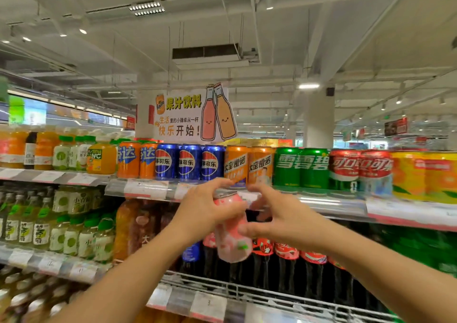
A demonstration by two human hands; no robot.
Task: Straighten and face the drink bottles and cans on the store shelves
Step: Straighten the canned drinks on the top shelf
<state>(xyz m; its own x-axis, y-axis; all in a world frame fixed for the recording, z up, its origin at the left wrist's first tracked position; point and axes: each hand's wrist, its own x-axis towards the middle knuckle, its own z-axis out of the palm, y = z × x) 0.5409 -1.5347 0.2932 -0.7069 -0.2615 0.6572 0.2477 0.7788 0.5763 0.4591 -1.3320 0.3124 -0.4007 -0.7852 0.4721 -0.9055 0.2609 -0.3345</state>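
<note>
A tall pink can (231, 238) is held in the air in front of the shelves, tilted with its top to the left. My left hand (205, 211) wraps around its upper part from the left. My right hand (279, 221) touches its right side with thumb and fingers. On the top shelf stand cans in a row: orange cans (137, 159), blue Pepsi cans (189, 161), orange cans with a figure (248, 165), green Sprite cans (300, 168), red Coca-Cola cans (361, 169) and yellow cans (424, 176).
Juice bottles (61, 154) fill the upper left shelf and green-capped bottles (61, 233) the one below. Dark cola bottles (286, 265) stand behind the pink can. A wire shelf front (247, 290) and price-tag rails (148, 189) edge the shelves. A juice sign (188, 114) stands above.
</note>
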